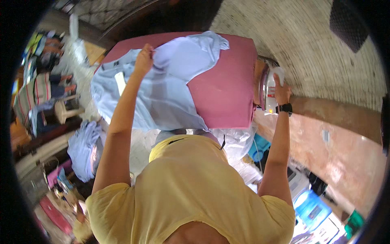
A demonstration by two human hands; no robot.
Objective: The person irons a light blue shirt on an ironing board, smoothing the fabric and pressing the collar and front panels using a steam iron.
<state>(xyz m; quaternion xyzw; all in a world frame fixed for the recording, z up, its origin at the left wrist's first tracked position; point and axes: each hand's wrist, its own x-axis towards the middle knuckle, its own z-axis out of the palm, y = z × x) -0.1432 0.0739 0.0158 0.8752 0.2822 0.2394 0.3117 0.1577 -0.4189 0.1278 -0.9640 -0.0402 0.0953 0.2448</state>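
Observation:
A light blue shirt (170, 99) lies spread over a padded table with a dusty-red cover (227, 93), one sleeve stretched toward the far side. My left hand (144, 59) is closed on the shirt's fabric near the far edge, its fingertips pinched together. A white tag or strip (120, 82) lies on the shirt beside my left forearm. Off the table's right end, my right hand (283, 91) is wrapped around a silver and white clothes iron (268, 91), which has a small orange light lit. My palm hides part of the iron's handle.
A heap of blue clothes (85, 148) sits at the left, below a wooden stool (67, 110). Clear plastic wrapping (237, 142) bunches at the table's near right corner. Along the right runs a low wall (345, 142); a blue water container (313, 209) stands at lower right.

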